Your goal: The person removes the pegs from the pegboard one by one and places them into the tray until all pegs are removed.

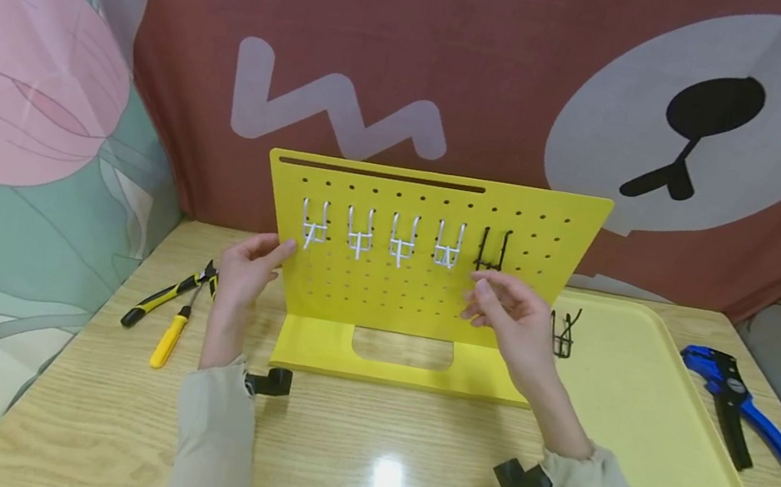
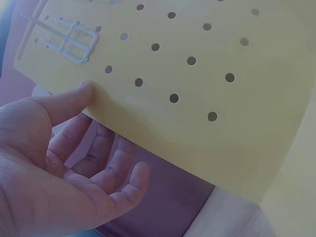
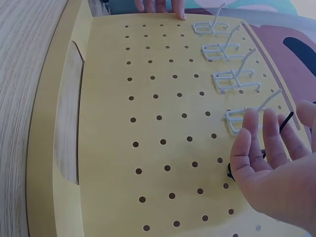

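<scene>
A yellow pegboard stands upright on its base. Gripping its left edge, my left hand has the thumb on the front face and the fingers behind. Four-sided white wire hooks hang in a row near the top. To their right, a black wire hook is on the board. My right hand is at this hook's lower end, fingers loosely bent. In the right wrist view, the thumb stands apart from the fingers, which partly hide the black hook.
A pale yellow tray at the right bears another black wire hook. Beyond it lies a blue-and-black wire stripper. On the left are yellow-and-black pliers and a yellow-handled screwdriver. A printed cloth hangs behind.
</scene>
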